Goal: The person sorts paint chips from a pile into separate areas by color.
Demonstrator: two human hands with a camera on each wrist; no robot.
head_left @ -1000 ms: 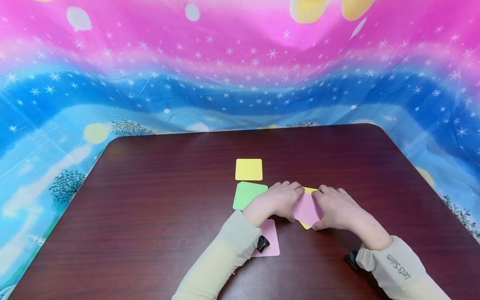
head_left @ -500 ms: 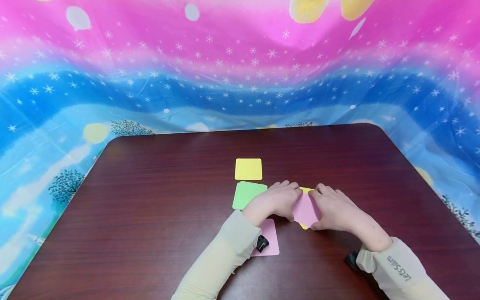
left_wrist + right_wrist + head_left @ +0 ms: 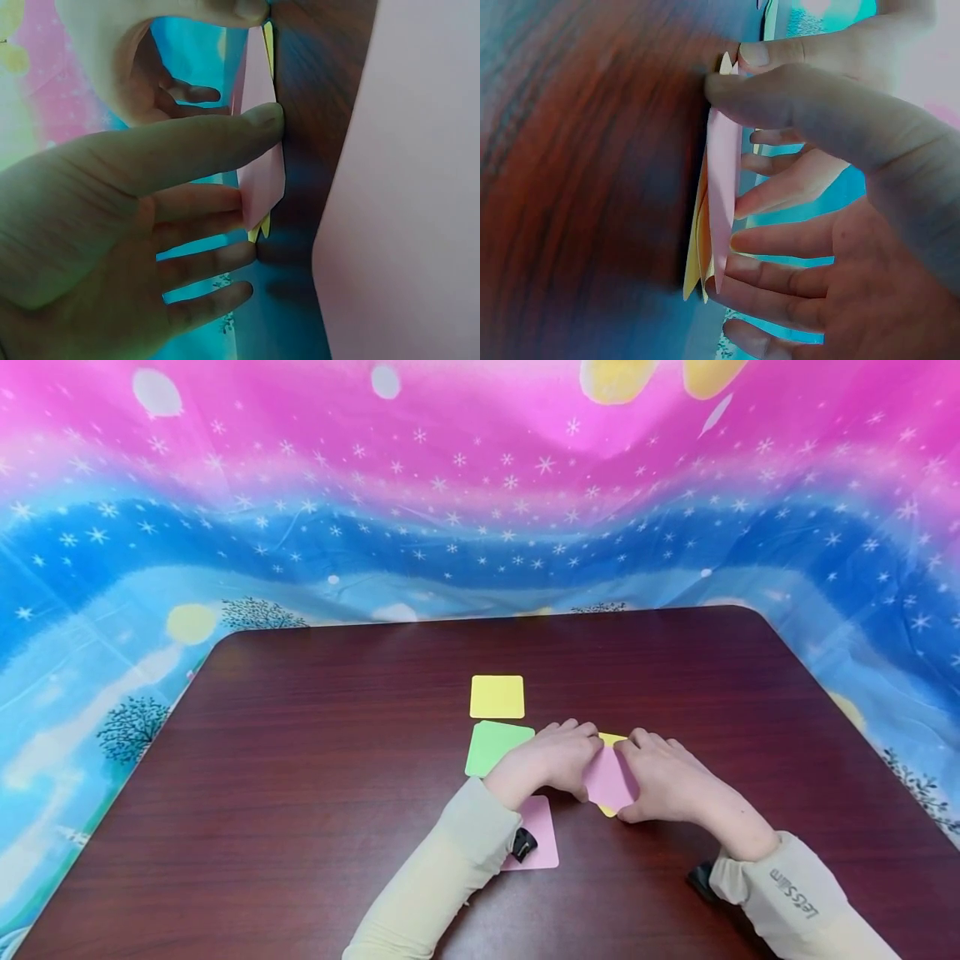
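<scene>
The pink card [image 3: 611, 781] is between the two hands, right of the middle of the dark counter [image 3: 337, 735], with yellow cards [image 3: 692, 266] peeking out under it because they are turned a bit crooked. The left hand [image 3: 562, 756] is bent round one side, pinching the card with its thumb in front and its fingers behind, and the right hand [image 3: 663, 777] pinches the other side the same way, probably so the little pile can't slip or spread. Neither hand is spread wide; both are just wide enough for the thin pile. I can't tell if it touches the counter. The yellow square [image 3: 497, 697], the green square [image 3: 495, 750] and the other pink square [image 3: 543, 831] lie flat nearby, one below another, maybe to make each colour easy to spot
</scene>
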